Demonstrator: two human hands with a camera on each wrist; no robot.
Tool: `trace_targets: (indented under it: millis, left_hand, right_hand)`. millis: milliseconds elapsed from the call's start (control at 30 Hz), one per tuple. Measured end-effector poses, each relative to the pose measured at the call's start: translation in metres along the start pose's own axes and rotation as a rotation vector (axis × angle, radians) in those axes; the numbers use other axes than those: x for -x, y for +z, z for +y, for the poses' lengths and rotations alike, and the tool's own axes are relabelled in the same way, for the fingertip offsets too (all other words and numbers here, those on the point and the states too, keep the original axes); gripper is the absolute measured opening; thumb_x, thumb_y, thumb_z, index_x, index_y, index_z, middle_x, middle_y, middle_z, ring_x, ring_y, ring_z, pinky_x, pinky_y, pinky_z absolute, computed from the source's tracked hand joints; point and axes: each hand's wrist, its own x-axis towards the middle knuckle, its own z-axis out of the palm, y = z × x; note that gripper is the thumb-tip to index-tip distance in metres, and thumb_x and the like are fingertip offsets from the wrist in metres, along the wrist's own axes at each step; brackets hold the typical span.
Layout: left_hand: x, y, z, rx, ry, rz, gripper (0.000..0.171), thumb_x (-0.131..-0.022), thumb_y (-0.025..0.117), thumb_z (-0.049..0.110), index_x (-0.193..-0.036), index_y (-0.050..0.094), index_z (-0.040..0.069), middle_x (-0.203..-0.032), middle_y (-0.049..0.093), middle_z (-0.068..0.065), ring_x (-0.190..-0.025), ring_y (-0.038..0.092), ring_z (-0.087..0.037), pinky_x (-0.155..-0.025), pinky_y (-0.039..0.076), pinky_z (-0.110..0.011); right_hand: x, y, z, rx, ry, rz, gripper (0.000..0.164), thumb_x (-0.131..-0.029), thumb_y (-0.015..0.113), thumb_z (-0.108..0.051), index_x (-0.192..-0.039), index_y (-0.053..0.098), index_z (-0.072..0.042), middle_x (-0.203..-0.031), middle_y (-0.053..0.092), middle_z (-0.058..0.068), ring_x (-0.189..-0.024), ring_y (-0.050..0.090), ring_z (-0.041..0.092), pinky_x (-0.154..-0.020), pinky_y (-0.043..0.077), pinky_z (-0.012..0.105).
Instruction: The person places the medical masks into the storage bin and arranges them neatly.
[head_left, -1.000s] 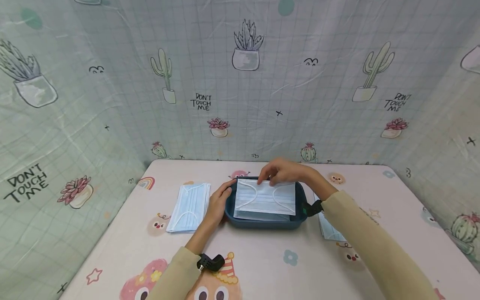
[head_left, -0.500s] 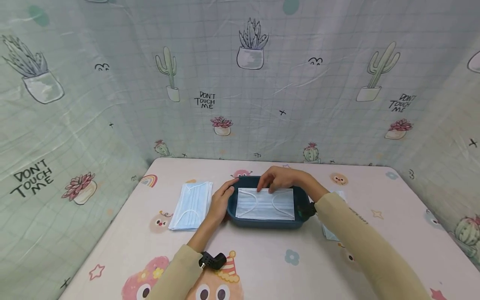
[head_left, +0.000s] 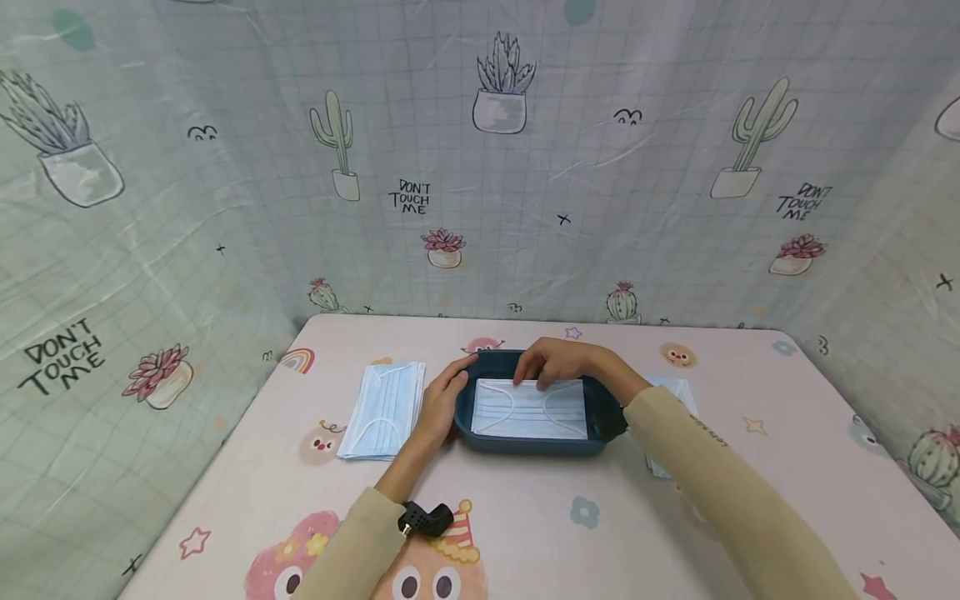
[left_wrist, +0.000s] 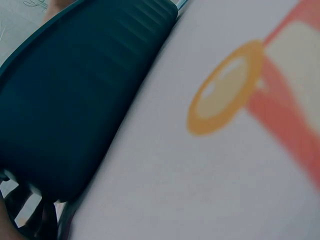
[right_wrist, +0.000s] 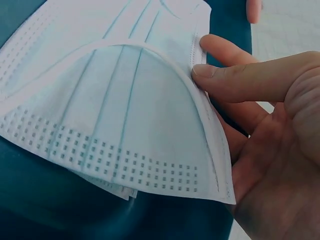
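A dark blue-green plastic basket (head_left: pixel 536 448) stands mid-table. Light blue pleated face masks (head_left: pixel 528 412) lie inside it, white ear loops uppermost; the right wrist view shows more than one layer. With thumb on top and fingers behind, my right hand (head_left: pixel 561 360) pinches the far edge of the masks. My left hand (head_left: pixel 437 407) holds the basket's left end at the rim, near slotted openings. Mostly the basket's outer side (left_wrist: pixel 75 95) fills the left wrist view, so most of the left fingers are hidden.
A stack of face masks (head_left: pixel 381 412) lies left of the basket, close to the left forearm. More masks (head_left: pixel 681 392) lie on the right, partly covered by the right sleeve. A patterned cloth (head_left: pixel 517 192) hangs behind the pink printed table (head_left: pixel 525 525).
My right hand has lowered the masks toward me, down into the basket, and they now lie flatter. The left hand keeps its hold on the basket. The head view has shifted slightly.
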Motion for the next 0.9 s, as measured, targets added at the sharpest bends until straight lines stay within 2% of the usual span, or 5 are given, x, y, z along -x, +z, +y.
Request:
trace_targets:
  millis: [133, 367, 567, 800, 900]
  left_hand:
    - [-0.0014, 0.0005, 0.0002, 0.002, 0.014, 0.008, 0.038, -0.109, 0.046, 0.023, -0.142, 0.063, 0.023, -0.151, 0.059, 0.0, -0.151, 0.043, -0.023, -0.129, 0.027, -0.048]
    - [-0.0016, 0.0005, -0.0009, 0.006, 0.008, 0.015, 0.038, -0.109, 0.046, 0.022, -0.142, 0.064, 0.02, -0.151, 0.059, -0.002, -0.152, 0.042, -0.025, -0.129, 0.025, -0.051]
    - [-0.0009, -0.0009, -0.0012, 0.006, -0.003, 0.011, 0.038, -0.109, 0.046, 0.023, -0.142, 0.064, 0.023, -0.152, 0.059, 0.0, -0.151, 0.043, -0.024, -0.129, 0.026, -0.05]
    - [-0.0006, -0.0007, -0.0012, 0.021, 0.005, 0.0, 0.039, -0.109, 0.045, 0.021, -0.144, 0.062, 0.018, -0.154, 0.057, -0.004, -0.152, 0.041, -0.027, -0.129, 0.025, -0.051]
    - [-0.0006, -0.0008, -0.001, 0.01, 0.013, 0.003, 0.038, -0.109, 0.046, 0.023, -0.143, 0.063, 0.021, -0.152, 0.059, -0.002, -0.151, 0.043, -0.025, -0.128, 0.027, -0.05]
  right_hand:
    - [-0.0011, 0.0005, -0.0008, 0.02, 0.003, 0.004, 0.04, -0.083, 0.064, 0.015, -0.119, 0.073, 0.0, -0.123, 0.073, 0.014, -0.104, 0.066, 0.019, -0.098, 0.055, 0.034]
    - [-0.0005, -0.0004, -0.0021, -0.03, -0.005, -0.01, 0.04, -0.084, 0.064, 0.014, -0.122, 0.07, 0.004, -0.126, 0.071, 0.019, -0.11, 0.068, 0.023, -0.101, 0.055, 0.037]
    - [0.0026, -0.0002, -0.0029, -0.046, 0.008, -0.036, 0.038, -0.089, 0.062, 0.01, -0.126, 0.067, 0.005, -0.131, 0.069, 0.021, -0.119, 0.066, 0.028, -0.108, 0.054, 0.042]
    - [0.0069, -0.0014, -0.003, -0.069, 0.002, -0.038, 0.035, -0.094, 0.063, 0.005, -0.128, 0.064, 0.007, -0.131, 0.068, 0.023, -0.119, 0.067, 0.031, -0.106, 0.055, 0.041]
    - [0.0074, -0.0027, -0.0017, -0.09, -0.006, -0.035, 0.034, -0.094, 0.063, 0.004, -0.127, 0.064, 0.008, -0.128, 0.069, 0.025, -0.118, 0.068, 0.032, -0.105, 0.056, 0.04]
